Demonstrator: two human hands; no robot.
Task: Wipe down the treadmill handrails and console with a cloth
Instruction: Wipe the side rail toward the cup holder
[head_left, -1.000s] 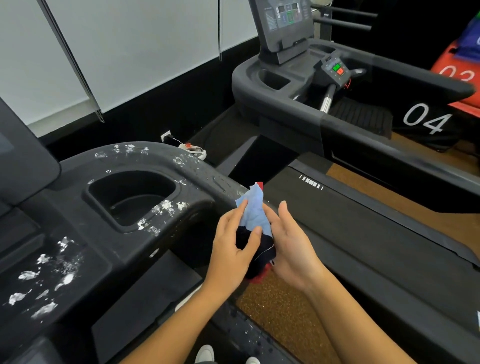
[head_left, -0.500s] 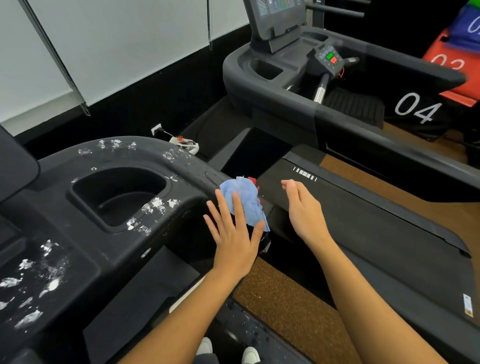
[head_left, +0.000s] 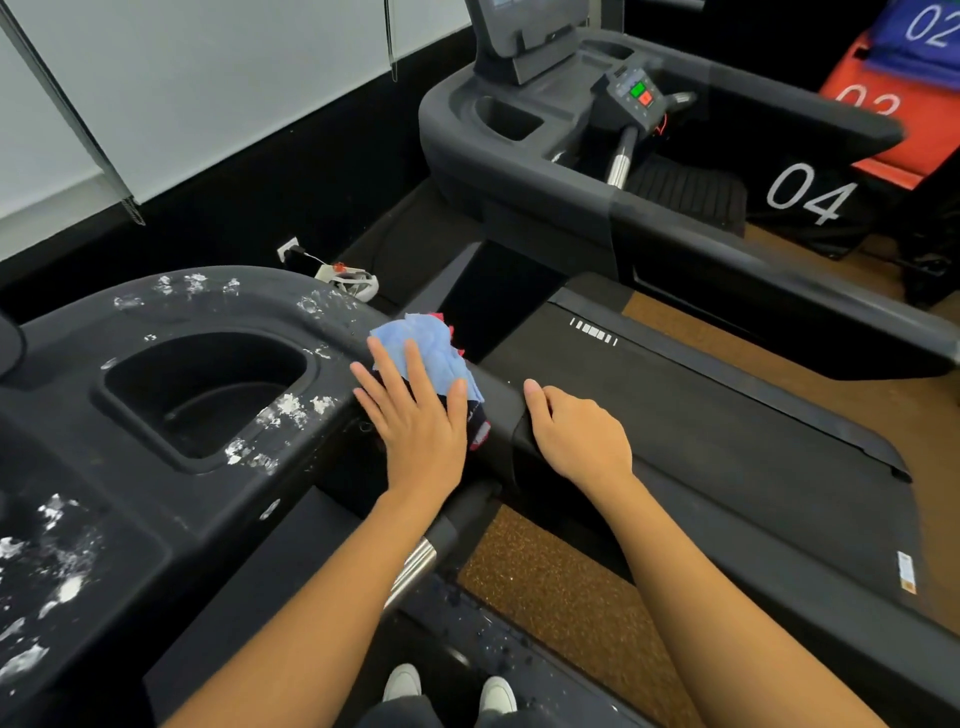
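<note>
A light blue cloth (head_left: 429, 349) with dark and red parts lies on the right handrail (head_left: 498, 410) of the black treadmill, just past the cup holder (head_left: 202, 395). My left hand (head_left: 415, 415) presses flat on the cloth with straight, spread fingers. My right hand (head_left: 576, 436) rests on the same handrail just right of the cloth, fingers curled over its edge. White foamy specks dot the console surround (head_left: 176, 291) and the lower left panel (head_left: 47, 561).
A second treadmill (head_left: 587, 171) with its console and green and red buttons stands ahead to the right. A plug and cable (head_left: 332, 270) lie by the wall. Numbered boxes 04 (head_left: 810, 197) and 02 sit far right. My shoes (head_left: 452, 686) stand on the belt.
Both hands held the cloth in the air a second ago. The left hand has since laid it on the handrail and pressed it flat; the right hand let go and came down onto the rail.
</note>
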